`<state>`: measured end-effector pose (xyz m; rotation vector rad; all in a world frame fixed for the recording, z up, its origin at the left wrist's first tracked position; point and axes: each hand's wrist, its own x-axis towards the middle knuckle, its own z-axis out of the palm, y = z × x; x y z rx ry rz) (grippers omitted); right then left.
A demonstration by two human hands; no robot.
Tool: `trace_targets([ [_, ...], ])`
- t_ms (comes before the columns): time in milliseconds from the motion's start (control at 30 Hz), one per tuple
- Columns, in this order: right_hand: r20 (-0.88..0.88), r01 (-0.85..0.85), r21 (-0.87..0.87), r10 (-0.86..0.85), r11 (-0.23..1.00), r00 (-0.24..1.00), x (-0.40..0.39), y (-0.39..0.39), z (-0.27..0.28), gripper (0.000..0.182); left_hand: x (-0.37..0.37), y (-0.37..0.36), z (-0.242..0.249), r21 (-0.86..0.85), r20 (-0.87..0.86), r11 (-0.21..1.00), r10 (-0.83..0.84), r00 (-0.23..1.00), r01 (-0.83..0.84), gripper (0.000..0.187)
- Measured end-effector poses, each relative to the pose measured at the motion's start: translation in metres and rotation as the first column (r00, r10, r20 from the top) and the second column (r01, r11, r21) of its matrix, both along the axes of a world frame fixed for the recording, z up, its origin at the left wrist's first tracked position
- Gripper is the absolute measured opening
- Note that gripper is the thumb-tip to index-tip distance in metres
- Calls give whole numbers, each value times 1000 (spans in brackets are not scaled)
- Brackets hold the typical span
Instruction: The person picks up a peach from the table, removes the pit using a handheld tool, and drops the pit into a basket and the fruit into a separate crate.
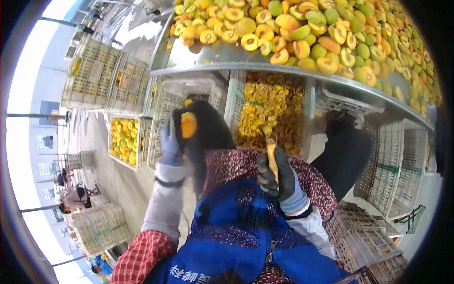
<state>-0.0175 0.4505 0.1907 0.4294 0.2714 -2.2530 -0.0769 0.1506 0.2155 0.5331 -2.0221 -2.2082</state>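
My left hand (pixel 174 137), in a dark-palmed glove and blurred by motion, holds an orange-yellow peach half (pixel 188 125) above a white crate (pixel 165 94). In my right hand (pixel 278 176), gloved in grey and black, is a tool with a wooden handle (pixel 272 158) and a metal loop at its tip. The loop is over a bin (pixel 232 102) of yellow fruit pieces and brown pits, with a small yellow-green piece (pixel 267 129) at the loop. Halved peaches (pixel 326 42) are heaped on the metal table above.
A metal table edge (pixel 283 71) runs across the top. A crate of yellow fruit (pixel 125 141) stands on the floor at left, near stacked crates (pixel 97 75). More white crates (pixel 395 165) are at right. People (pixel 75 196) are far off at left.
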Motion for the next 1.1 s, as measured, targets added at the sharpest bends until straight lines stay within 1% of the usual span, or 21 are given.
trace_targets([
  [33,-43,27,93,-23,995,999,-1,1,2,47,-8,-18,15,-689,81,721,-28,996,77,40],
  [67,16,33,119,-35,992,999,-2,1,4,49,-16,-21,35,-954,300,48,206,932,296,46],
  [100,-27,82,105,-80,991,996,2,4,-3,49,-15,-30,26,-906,192,-308,308,932,289,48],
  [167,-223,134,274,-73,952,972,5,8,14,48,-35,-25,33,-983,154,-67,181,971,169,45],
  [200,-233,125,198,-78,972,969,7,6,-9,44,-52,-16,28,-980,138,153,41,990,130,45],
  [233,-223,125,389,-39,913,974,1,2,-16,40,-73,0,20,-920,91,373,-90,992,118,45],
  [300,-242,59,380,38,923,969,-7,3,-21,37,-122,53,25,-840,257,431,-216,942,328,45],
  [367,-217,29,345,49,938,975,-13,6,-9,38,-183,90,10,-858,209,406,-280,937,313,38],
  [433,-192,6,309,56,951,980,-19,8,-11,38,-240,130,20,-894,305,284,-178,935,346,51],
  [500,-162,79,371,-19,925,987,-21,8,-24,39,-311,117,-60,-892,365,227,-151,919,391,63],
  [567,-158,102,424,-38,900,987,-26,12,-22,39,-348,115,-81,-756,541,250,-281,793,605,62],
  [600,-165,126,471,-53,873,985,-28,12,-21,40,-331,128,-70,-870,429,172,-193,882,461,63],
  [633,-154,125,470,-59,874,986,-28,11,-26,40,-329,120,-76,-866,440,166,-196,876,472,63],
  [700,-119,211,517,-175,829,977,-26,9,-39,38,-319,95,-84,-613,332,555,-465,821,562,54],
  [767,-86,84,560,-43,824,995,-42,23,-10,36,-241,132,-4,-325,198,762,-524,828,560,41],
  [833,-189,251,651,-168,716,968,-44,21,-5,39,-184,139,8,-299,107,792,-526,844,532,32],
  [900,-292,343,587,-203,733,934,-42,20,-9,38,-128,145,16,-50,178,837,-529,829,545,34],
  [967,-527,435,688,-13,581,850,-37,16,-6,34,-84,153,18,158,270,875,-484,833,457,30],
  [1000,-518,425,694,-7,581,855,-33,14,-4,34,-67,155,12,127,206,872,-490,847,473,30],
  [1033,-664,576,720,146,386,733,-31,11,-1,37,-56,158,8,94,137,869,-495,858,486,31],
  [1100,-734,852,523,524,30,432,-32,9,10,43,-42,166,8,-34,58,871,-488,871,490,33],
])
